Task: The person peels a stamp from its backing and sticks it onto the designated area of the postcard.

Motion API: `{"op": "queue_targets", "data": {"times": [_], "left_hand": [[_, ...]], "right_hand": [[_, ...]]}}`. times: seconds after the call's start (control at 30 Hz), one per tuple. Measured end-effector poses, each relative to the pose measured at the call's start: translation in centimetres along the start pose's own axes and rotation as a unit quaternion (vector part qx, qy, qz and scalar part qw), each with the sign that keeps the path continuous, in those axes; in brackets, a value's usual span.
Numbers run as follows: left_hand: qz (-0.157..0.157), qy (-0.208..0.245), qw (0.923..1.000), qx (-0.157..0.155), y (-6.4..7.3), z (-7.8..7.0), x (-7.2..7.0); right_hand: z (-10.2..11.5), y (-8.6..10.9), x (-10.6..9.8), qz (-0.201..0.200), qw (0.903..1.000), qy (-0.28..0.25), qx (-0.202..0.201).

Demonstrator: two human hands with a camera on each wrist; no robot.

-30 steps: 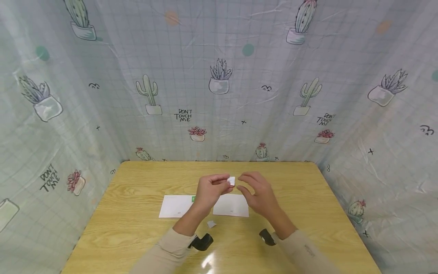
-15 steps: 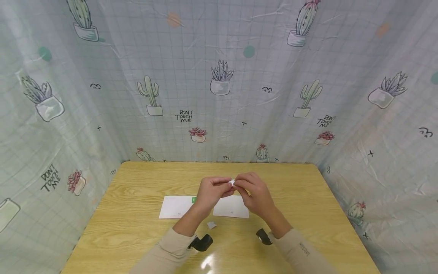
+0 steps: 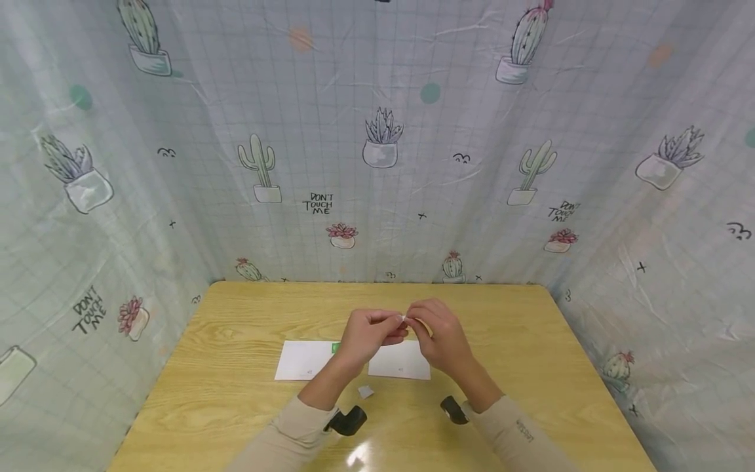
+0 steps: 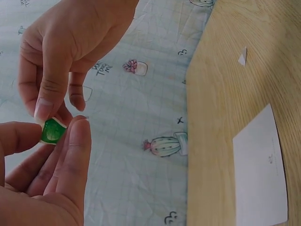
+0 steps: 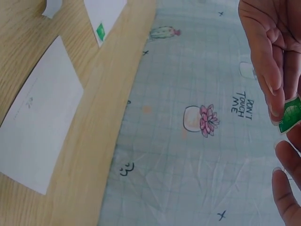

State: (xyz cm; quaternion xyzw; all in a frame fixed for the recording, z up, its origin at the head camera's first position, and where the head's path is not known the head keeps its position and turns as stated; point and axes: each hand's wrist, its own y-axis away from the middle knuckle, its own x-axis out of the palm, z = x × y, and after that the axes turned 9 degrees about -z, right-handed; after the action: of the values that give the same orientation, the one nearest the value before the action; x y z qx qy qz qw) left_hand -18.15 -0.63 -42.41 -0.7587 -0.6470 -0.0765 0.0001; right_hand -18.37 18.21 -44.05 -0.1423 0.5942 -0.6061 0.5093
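Note:
Raised over the table, my left hand [image 3: 367, 335] holds a small green-faced sticker [image 4: 53, 131] between its fingers. My right hand [image 3: 441, 334] meets it there, thumb and forefinger pinching the sticker's edge. From the head only a white sliver shows between the fingertips; both wrist views show the green face. Under the hands lie two white cards. On the left card [image 3: 297, 359], a matching green sticker [image 3: 335, 347] sits at the far right corner. The right card [image 3: 398, 362] is partly covered by my hands in the head view.
A small scrap of white paper [image 3: 366, 392] lies on the wooden table [image 3: 224, 400], nearer me than the cards. Its edges curl up. Behind the table and along its sides hangs a cactus-print curtain [image 3: 413, 249].
My right hand has come in from the right to meet the sticker at my left fingertips. The sticker's white side faced the head camera earlier; now only a sliver shows there.

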Motion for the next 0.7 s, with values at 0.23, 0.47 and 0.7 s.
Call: {"op": "queue_targets", "data": {"times": [0.23,0.47,0.7], "left_hand": [[-0.002,-0.037,0.9992,0.011,0.03,0.21,0.06],[0.003,-0.061,0.9978,0.025,-0.11,0.36,0.04],[0.009,-0.072,0.9968,0.035,-0.08,0.28,-0.02]], "right_hand": [[0.16,0.14,0.36,-0.004,0.9993,0.018,0.031],[0.34,0.16,0.50,0.003,0.9971,-0.005,0.076],[0.59,-0.32,0.59,0.026,0.9856,-0.030,0.164]]}}
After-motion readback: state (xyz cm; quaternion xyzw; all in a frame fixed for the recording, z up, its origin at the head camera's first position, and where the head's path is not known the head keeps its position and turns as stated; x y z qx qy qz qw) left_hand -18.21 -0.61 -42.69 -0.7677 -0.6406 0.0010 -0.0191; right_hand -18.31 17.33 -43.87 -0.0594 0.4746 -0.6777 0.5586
